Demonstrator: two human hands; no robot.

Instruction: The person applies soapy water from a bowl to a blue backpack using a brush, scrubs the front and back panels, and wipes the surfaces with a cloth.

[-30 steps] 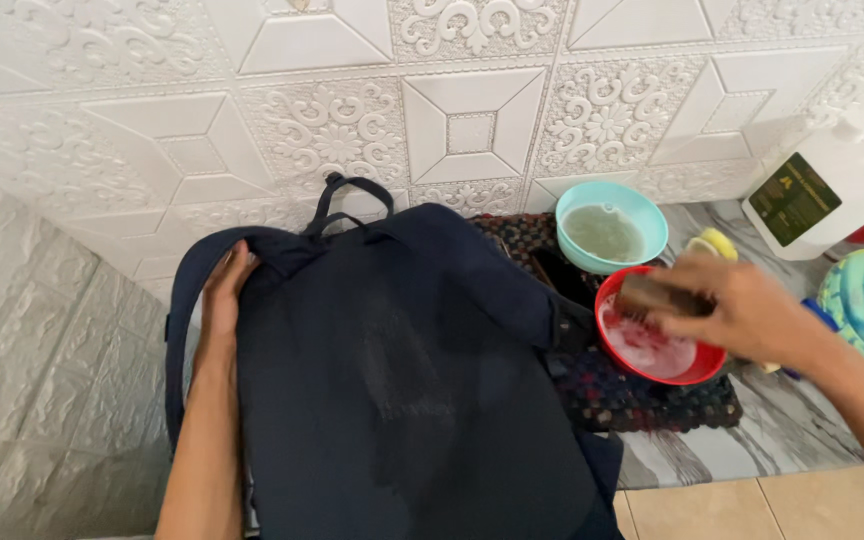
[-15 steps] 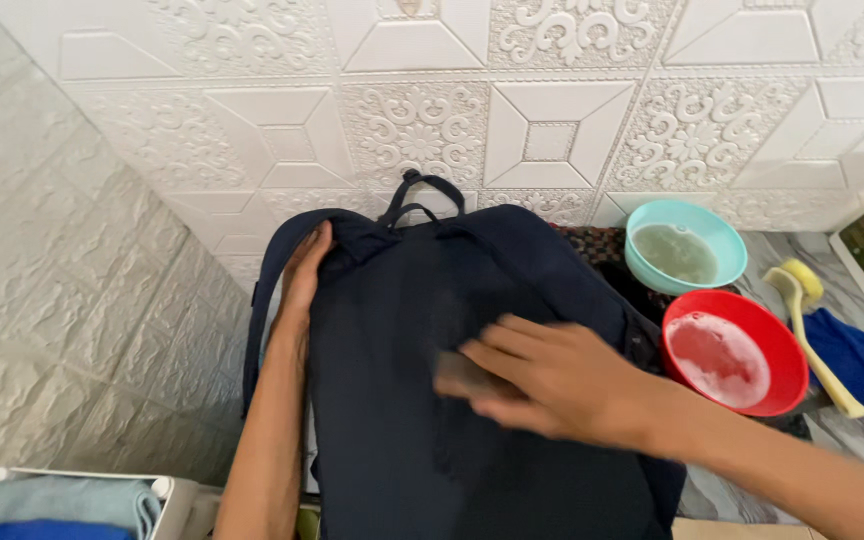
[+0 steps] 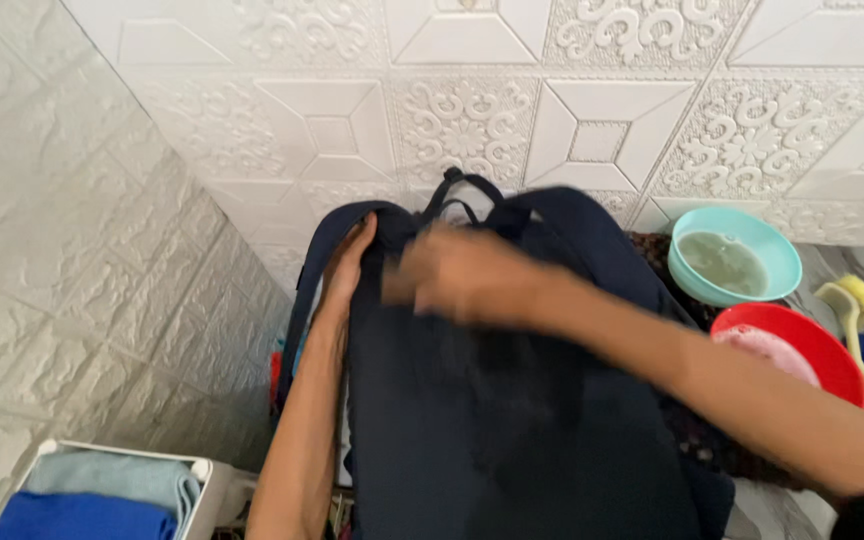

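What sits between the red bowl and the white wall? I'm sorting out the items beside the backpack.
In the head view, a turquoise bowl holding cloudy water sits between the red bowl and the embossed white wall.

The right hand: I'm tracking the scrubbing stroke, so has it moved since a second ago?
Yes. The right hand has left the red bowl and now lies blurred across the top of the dark blue backpack.

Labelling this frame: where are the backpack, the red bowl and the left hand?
backpack [image 3: 512, 440], head view, dark front panel.
red bowl [image 3: 832, 345], head view, right rim.
left hand [image 3: 352, 262], head view, back of hand on backpack's edge.
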